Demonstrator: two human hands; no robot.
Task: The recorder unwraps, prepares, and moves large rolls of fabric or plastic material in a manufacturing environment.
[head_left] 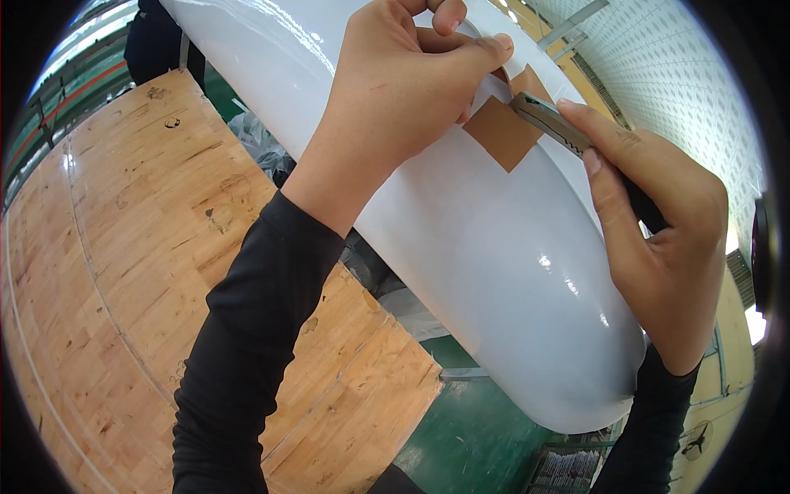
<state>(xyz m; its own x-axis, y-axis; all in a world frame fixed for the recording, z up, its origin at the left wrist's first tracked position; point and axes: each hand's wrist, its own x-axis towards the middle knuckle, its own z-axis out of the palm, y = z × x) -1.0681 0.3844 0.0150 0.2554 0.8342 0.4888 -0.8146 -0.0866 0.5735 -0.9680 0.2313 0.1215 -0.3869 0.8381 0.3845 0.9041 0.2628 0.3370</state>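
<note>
A long, glossy white rounded shell runs from the upper left to its blunt end at the lower right. On its upper edge lies a square brown piece of tape or sheet, with another brown bit just beyond it. My right hand grips a grey utility knife with a dark handle; its head overlaps the brown piece's right corner, and no blade can be made out. Directly left of that piece, my left hand is closed, thumb and fingers pinched together near the edge. Whatever sits between those fingertips is hidden.
At left stands a wooden tabletop with dark marks. Clear plastic wrapping lies between it and the shell. Green floor shows below, beside a dark crate-like thing. A wall fan is at the lower right.
</note>
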